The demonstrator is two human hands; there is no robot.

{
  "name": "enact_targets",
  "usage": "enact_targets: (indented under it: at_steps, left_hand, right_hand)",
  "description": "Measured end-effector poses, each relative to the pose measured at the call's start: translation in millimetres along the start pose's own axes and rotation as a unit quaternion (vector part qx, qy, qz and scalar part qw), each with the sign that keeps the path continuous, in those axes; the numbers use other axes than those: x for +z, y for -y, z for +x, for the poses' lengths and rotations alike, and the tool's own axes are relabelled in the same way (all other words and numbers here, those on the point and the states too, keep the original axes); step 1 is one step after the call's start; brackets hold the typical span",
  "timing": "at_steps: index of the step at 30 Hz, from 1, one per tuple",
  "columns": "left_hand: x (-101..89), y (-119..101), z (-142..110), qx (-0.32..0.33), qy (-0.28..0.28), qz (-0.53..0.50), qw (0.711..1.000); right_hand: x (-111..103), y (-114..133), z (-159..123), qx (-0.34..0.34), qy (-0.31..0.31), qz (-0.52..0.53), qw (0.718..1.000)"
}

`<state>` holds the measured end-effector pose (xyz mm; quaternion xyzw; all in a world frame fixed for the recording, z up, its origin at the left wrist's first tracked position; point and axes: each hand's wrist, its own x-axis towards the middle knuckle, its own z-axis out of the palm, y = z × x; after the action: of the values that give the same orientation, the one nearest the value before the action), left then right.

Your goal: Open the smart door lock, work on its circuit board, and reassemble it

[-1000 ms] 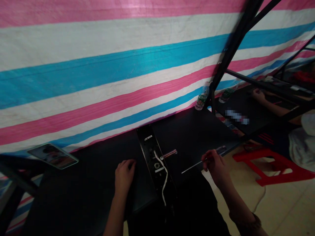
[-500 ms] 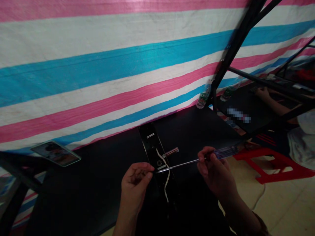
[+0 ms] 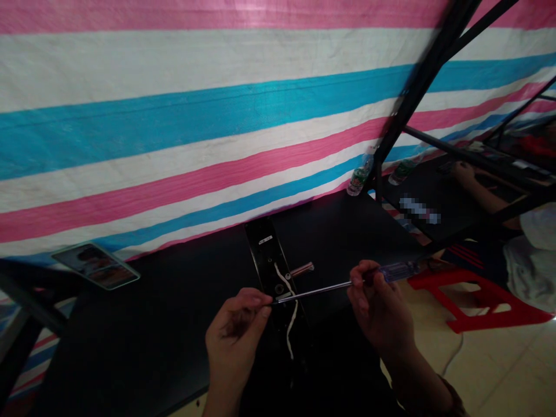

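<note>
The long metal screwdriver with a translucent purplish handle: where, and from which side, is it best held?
Best by its thick purplish handle, probably from the right: that end points right, while the thin metal shaft reaches left to the left hand.

On the black desk [image 3: 165, 324] lies a panel [image 3: 266, 253]; a phone [image 3: 96, 266] is at left, a bottle [image 3: 358, 179] at the back right corner.
</note>
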<state>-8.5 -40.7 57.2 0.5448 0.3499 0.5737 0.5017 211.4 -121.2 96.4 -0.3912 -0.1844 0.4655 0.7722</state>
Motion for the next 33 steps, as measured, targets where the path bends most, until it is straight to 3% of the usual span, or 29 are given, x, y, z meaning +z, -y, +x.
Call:
enact_targets:
  at_steps: [9, 14, 18, 21, 27, 33]
  left_hand:
    - [6.1, 7.1, -4.2, -0.057, -0.063, -0.039, 0.996]
    - [17.4, 12.1, -1.3, -0.137, -0.158, -0.149, 0.967]
    - [17.2, 14.0, 0.7, -0.158, -0.177, -0.168, 0.957]
    - [10.9, 8.8, -0.5, -0.130, -0.159, -0.156, 0.966]
    - [-7.4, -9.7, -3.6, -0.027, -0.044, -0.077, 0.996]
    - [-2.8, -19.0, 1.0, -0.024, -0.049, -0.073, 0.996]
  right_hand:
    - [-2.9, -4.7, -0.1, 0.010, -0.007, 0.037, 0.999]
    - [3.8, -17.2, -5.7, 0.027, 0.003, 0.075, 0.997]
    - [8.1, -20.2, -9.5, 0.000, 0.025, 0.050, 0.998]
    - [8.1, -13.1, -12.4, -0.028, 0.052, 0.021, 0.998]
    - [8.4, 11.4, -26.2, -0.023, 0.097, -0.027, 0.995]
    - [17.6, 21.7, -37.0, -0.008, 0.079, -0.039, 0.996]
